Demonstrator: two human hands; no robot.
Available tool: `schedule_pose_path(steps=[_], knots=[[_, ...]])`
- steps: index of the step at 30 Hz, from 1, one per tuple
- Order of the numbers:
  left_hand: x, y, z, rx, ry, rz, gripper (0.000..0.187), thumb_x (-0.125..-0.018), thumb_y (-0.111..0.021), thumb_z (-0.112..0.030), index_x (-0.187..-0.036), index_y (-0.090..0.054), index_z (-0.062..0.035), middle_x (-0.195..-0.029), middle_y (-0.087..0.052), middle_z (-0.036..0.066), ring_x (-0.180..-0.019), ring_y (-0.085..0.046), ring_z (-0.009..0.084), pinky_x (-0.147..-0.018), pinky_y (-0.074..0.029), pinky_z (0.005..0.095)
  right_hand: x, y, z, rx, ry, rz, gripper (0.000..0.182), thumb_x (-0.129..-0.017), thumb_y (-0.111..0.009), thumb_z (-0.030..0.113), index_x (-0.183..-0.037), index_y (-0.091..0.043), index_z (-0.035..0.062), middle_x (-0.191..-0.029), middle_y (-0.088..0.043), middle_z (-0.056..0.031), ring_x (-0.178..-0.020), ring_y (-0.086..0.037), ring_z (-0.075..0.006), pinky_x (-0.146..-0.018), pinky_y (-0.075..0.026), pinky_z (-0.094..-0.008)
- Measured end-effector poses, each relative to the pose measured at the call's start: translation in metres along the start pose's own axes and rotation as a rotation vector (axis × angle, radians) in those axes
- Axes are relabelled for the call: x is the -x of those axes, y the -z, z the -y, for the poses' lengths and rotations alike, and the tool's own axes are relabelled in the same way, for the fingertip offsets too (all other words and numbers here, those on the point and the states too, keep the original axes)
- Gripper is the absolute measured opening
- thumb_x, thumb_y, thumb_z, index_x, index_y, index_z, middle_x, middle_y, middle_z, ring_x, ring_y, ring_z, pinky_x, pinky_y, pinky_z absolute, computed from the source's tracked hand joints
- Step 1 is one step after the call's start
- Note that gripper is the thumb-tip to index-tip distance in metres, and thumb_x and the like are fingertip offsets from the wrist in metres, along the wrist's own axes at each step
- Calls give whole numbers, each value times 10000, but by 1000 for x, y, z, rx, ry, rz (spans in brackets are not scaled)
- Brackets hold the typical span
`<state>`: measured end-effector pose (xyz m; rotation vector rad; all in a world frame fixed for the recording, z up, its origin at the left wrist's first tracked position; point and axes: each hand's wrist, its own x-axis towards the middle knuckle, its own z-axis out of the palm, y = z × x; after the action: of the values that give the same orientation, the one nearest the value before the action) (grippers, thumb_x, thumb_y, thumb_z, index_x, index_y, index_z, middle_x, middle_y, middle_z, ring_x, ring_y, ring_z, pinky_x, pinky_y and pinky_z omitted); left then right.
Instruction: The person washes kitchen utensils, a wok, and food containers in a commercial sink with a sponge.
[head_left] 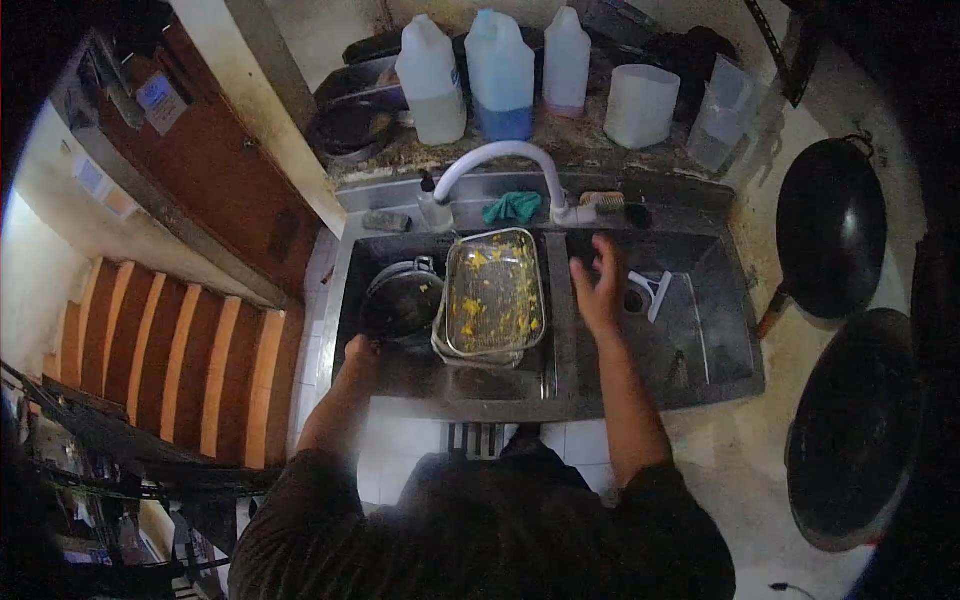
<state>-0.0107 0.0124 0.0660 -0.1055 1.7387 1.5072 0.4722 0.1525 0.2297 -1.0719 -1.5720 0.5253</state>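
Observation:
In the left basin a round metal pot (400, 303) with a loop handle stands tilted, a few yellow bits inside. My left hand (362, 349) is closed at the pot's near left edge; the fingers are partly hidden. Beside the pot, a rectangular clear-sided tray (493, 345) with yellow food scraps stuck to its bottom rests on another pale container. My right hand (603, 287) is raised over the right basin near the divider, fingers apart and holding nothing. Behind it a white squeegee-like tool (657, 297) lies in the right basin (720, 345).
A white curved faucet (500, 150) arches over the sink. Along the back stand plastic jugs (500, 90) and cut containers (642, 105). A green cloth (512, 207) and a soap bottle (434, 208) sit on the ledge. Woks (835, 230) hang at right; stairs (180, 360) are at left.

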Motion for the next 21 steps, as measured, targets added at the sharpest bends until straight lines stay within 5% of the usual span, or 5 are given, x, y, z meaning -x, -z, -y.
schedule_pose_path(steps=[5,7,14,17,21], knots=[[8,-19,9,37,129,-74,146,-866,-564,-161,-893,-609,-25,-754,-581,96,-714,-595,256,-574,-476,374,-101,-4,-42,233,101,-91,418,-901,-626,198,-1263,-490,39,-1170,-586,-161,-1063,-586,-343,-878,-474,-420],[-32,5,19,-785,-574,323,208,-869,-572,-182,-943,-614,7,-797,-615,117,-804,-626,278,-637,-509,417,-96,-12,-58,99,-196,33,272,-943,-559,167,-1174,-575,24,-1106,-634,-146,-1030,-617,-320,-886,-483,-403],[78,-38,-101,-2071,-914,97,283,-758,-696,-264,-854,-650,-3,-813,-678,159,-798,-678,329,-631,-544,450,-13,8,-68,298,191,79,234,-945,-557,193,-982,-658,-14,-1231,-601,-147,-1127,-579,-342,-938,-462,-420],[-75,24,-88,-1133,-981,78,346,-660,-772,-337,-842,-663,-65,-804,-675,151,-784,-675,336,-653,-545,436,-11,5,-43,601,397,-41,185,-917,-580,153,-948,-666,-8,-1196,-615,-149,-1109,-588,-338,-924,-471,-419],[84,3,-173,-1267,-948,65,295,-808,-685,-299,-859,-640,-12,-735,-648,122,-748,-671,305,-657,-556,363,11,0,-21,413,236,29,165,-897,-602,140,-941,-666,-5,-1096,-640,-145,-990,-624,-319,-866,-489,-401]])
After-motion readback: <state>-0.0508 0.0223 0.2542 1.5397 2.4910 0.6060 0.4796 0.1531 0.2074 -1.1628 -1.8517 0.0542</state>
